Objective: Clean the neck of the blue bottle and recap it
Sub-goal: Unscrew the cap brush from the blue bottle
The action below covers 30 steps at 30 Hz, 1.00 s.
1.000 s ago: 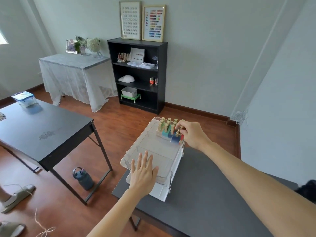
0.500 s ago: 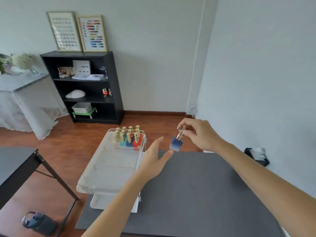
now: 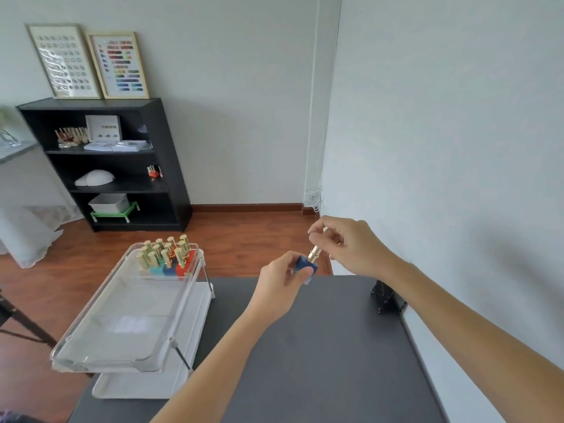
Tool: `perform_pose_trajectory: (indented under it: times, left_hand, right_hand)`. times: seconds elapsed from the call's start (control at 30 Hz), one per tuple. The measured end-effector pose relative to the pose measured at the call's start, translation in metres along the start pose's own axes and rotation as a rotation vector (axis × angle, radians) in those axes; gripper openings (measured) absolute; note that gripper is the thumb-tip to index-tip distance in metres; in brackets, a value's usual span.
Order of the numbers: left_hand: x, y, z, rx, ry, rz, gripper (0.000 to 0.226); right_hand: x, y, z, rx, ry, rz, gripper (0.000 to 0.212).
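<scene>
I saw both hands raised above the far edge of the dark table (image 3: 320, 346). The left hand (image 3: 282, 283) grasped the blue bottle (image 3: 306, 265) by its square body, with the thumb on the near side and the fingers wrapped behind it. The right hand (image 3: 345, 244) pinched the gold cap (image 3: 316, 250) between the thumb and the first fingers, and the cap sat on top of the bottle, tilted a little to the right. I could not tell if the cap was screwed tight or already loose. The bottle was in the air, not touching the table, just to the right of the clear tray (image 3: 122, 319). In the far end of that tray stood the other small bottles (image 3: 166, 254) with gold caps, close together in rows. Behind, a black shelf (image 3: 103, 166) stood against the wall, with two framed charts (image 3: 91, 64) on top of it.
</scene>
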<state>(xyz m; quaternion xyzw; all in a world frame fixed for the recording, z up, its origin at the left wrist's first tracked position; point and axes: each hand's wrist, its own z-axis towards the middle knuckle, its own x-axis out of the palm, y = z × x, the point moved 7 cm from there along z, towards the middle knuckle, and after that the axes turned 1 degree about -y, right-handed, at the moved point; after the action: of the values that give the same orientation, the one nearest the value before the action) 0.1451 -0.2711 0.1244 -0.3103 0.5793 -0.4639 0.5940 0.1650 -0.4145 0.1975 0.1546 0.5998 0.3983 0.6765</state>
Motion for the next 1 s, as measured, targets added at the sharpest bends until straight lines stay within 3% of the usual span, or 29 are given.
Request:
perform_pose_trajectory:
  times: [0.13, 0.5, 0.73, 0.87, 1.0]
  left_hand:
    - [0.002, -0.007, 0.004, 0.015, -0.030, 0.012, 0.006]
    - [-0.023, -0.014, 0.032, 0.061, -0.042, 0.096, 0.006]
    - [-0.027, -0.008, 0.037, 0.060, 0.008, 0.046, 0.007]
    - [-0.034, -0.006, 0.038, 0.071, 0.002, 0.054, 0.007]
    - [-0.038, -0.011, 0.043, 0.088, -0.011, 0.115, 0.005]
  right_hand:
    - [-0.008, -0.006, 0.011, 0.031, -0.037, -0.092, 0.028]
    - [-0.015, 0.016, 0.037, -0.039, -0.041, -0.145, 0.023]
    - [-0.013, 0.021, 0.043, -0.069, 0.082, -0.144, 0.009]
    - [-0.012, 0.025, 0.044, -0.076, 0.156, -0.077, 0.016]
    - [-0.014, 0.024, 0.051, 0.043, 0.077, -0.139, 0.027]
